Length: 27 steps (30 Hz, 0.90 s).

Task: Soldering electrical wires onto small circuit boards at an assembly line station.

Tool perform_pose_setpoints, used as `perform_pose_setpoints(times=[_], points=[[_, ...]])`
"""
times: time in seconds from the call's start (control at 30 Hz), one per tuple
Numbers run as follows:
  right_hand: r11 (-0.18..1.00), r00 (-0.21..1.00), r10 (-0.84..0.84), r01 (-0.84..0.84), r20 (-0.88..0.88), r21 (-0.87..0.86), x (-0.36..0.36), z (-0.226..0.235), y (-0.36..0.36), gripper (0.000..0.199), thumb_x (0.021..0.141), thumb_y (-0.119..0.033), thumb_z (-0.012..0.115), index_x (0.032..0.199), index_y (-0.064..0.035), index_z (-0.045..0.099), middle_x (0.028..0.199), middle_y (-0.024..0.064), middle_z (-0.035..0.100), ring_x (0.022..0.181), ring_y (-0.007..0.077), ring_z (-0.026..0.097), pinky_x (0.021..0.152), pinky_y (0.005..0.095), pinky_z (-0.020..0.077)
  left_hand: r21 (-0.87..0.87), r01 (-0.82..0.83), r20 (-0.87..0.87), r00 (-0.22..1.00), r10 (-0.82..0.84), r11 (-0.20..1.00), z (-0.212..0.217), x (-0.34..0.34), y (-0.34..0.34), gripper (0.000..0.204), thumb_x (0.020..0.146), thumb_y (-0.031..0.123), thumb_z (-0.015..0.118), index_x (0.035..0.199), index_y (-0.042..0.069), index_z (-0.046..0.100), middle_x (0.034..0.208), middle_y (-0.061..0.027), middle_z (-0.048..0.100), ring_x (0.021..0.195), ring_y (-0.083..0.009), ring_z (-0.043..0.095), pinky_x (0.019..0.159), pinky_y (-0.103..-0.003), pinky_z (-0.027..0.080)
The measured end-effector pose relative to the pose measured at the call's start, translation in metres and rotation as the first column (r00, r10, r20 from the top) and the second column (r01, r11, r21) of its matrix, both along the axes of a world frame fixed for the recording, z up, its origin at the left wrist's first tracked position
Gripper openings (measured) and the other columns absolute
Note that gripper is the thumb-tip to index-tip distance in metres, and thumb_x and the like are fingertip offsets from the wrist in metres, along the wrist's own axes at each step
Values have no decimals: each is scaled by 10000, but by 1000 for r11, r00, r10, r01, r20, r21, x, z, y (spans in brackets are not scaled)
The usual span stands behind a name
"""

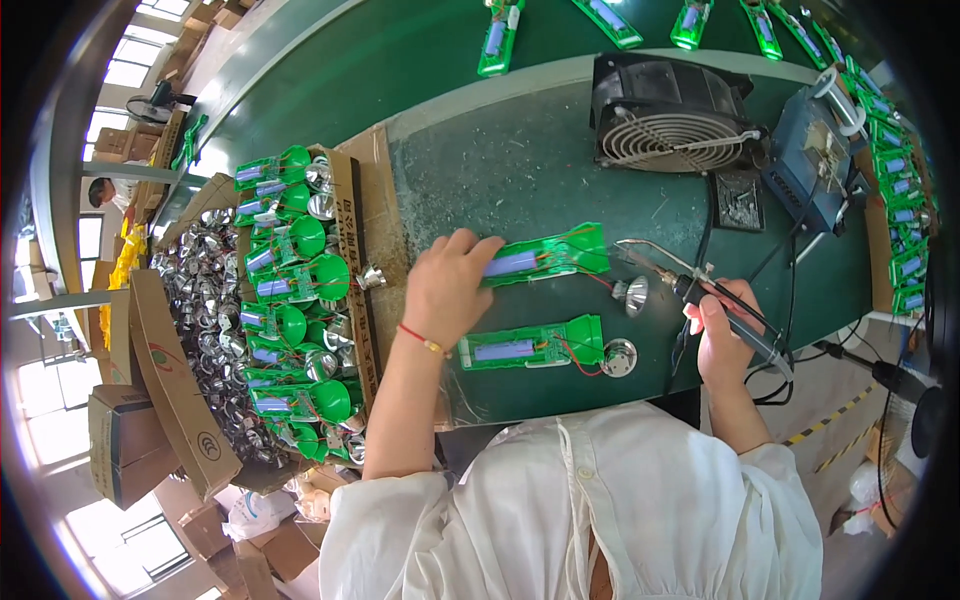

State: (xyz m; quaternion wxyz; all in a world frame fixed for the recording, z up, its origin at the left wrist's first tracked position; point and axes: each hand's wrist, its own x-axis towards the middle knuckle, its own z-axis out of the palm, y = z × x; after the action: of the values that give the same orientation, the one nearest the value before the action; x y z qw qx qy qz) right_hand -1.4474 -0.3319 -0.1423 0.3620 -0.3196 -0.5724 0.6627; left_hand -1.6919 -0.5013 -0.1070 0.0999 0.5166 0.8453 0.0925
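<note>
My left hand [452,285] is closed on the left end of a green flashlight housing [575,250], which lies on the green bench mat. A blue cylindrical battery [512,264] sits inside it, and wires run from it to a small silver reflector [631,296] at its right. My right hand [722,335] grips a soldering iron [735,322] whose tip points left, just above that reflector and apart from the housing. Nearer to me lies a second green housing [482,353] with its own battery, wired to another silver reflector [619,358].
At the left, a cardboard box [350,215] holds many reflectors and several green housings. A black fan [675,115] stands at the back, beside a blue soldering station [808,160] and a small dark tray [738,202]. More green housings [895,190] line the far and right edges. Cables hang at the right.
</note>
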Motion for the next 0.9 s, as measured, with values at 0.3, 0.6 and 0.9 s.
perform_pose_setpoints(times=[0.3,0.6,0.9], points=[[999,999,-39,39,12,-23,8,10,13,97,798,-37,580,856,23,532,796,75,551,619,110,576,488,185,439,236,-526,-287,766,576,817,12,-171,50,466,699,313,675,1088,93,546,956,-175,595,914,-336,573,767,-420,473],[999,994,-31,33,106,-26,19,13,9,133,802,-91,593,853,9,521,780,61,546,602,107,573,476,182,427,270,-436,-117,870,478,859,-34,-173,56,619,800,332,573,1267,-14,360,1302,-193,399,1155,-351,434,935,-395,380],[1000,998,5,-5,55,-2,4,-18,1,182,783,-117,620,852,33,544,776,77,558,612,125,588,513,198,456,-57,163,234,961,-145,985,7,47,-21,602,572,204,760,1109,46,541,1085,-125,530,967,-306,517,845,-361,431]])
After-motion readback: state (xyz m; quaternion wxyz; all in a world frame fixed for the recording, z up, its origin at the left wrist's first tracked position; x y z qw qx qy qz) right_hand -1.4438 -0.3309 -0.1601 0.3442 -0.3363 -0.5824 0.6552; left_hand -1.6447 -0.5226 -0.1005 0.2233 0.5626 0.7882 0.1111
